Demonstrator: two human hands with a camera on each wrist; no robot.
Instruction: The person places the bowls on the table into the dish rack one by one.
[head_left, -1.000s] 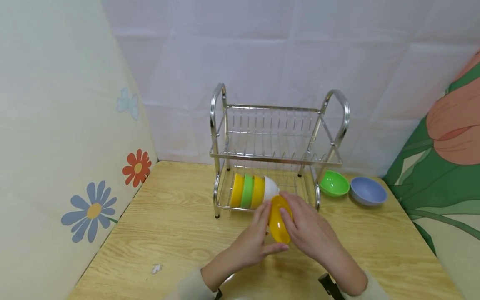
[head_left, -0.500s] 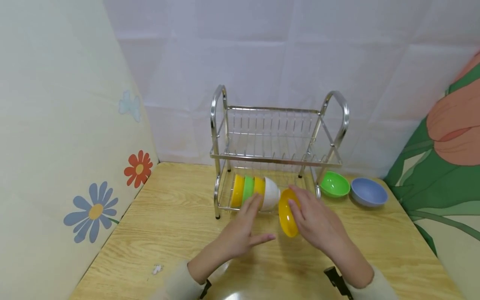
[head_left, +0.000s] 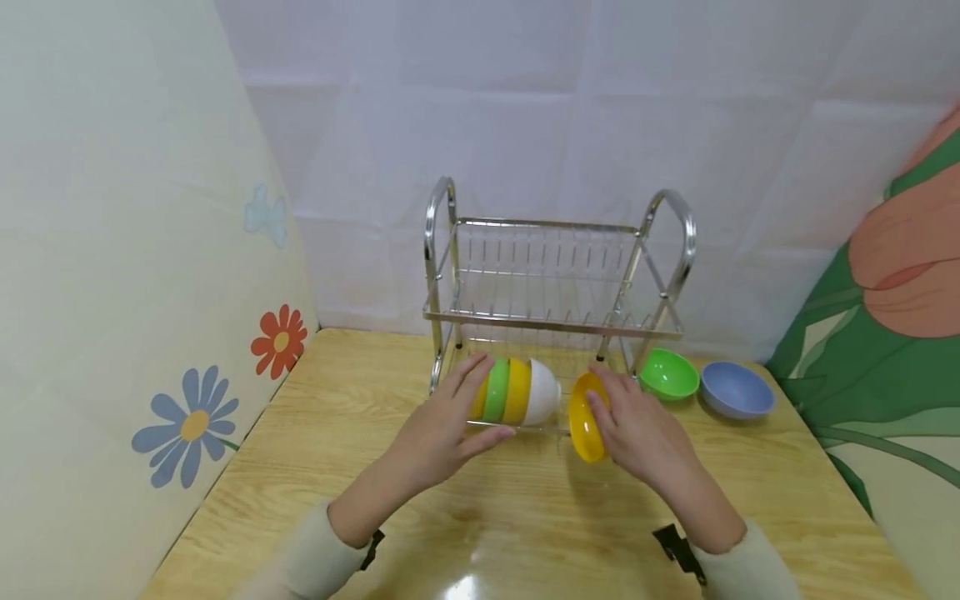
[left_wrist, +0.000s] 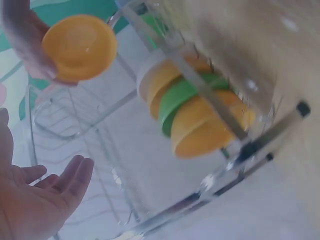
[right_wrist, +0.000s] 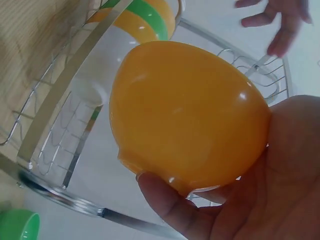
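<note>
- At far left I see a pale wall [head_left: 135,167] printed with a blue flower [head_left: 193,425], a red flower [head_left: 279,342] and a faint blue butterfly [head_left: 266,217].
- The tabletop [head_left: 262,500] has light wood grain and runs back to a creased white sheet [head_left: 525,125]; a bright glare spot [head_left: 461,587] shines near its front edge.
- The person's left hand [head_left: 438,429] has a loose grip, thumb spread away from the fingers, holding nothing; my left wrist camera shows it apart from the bowls.
- On the lower tier of the chrome rack [head_left: 555,325], four bowls sit on their sides in a row: yellow [left_wrist: 195,132], green [head_left: 496,390], yellow and white [head_left: 542,393].
- Just right of the white one, the orange-yellow bowl [head_left: 587,421] is raised and tilted, pinched at its edge in the right hand's [head_left: 637,425] firm grip.
- Beside the rack's right end, a bright green bowl [head_left: 667,375] and a blue bowl [head_left: 737,390] rest on the tabletop, openings up.
- At far right, a big pink tulip [head_left: 918,271] with green leaves covers the wall.
</note>
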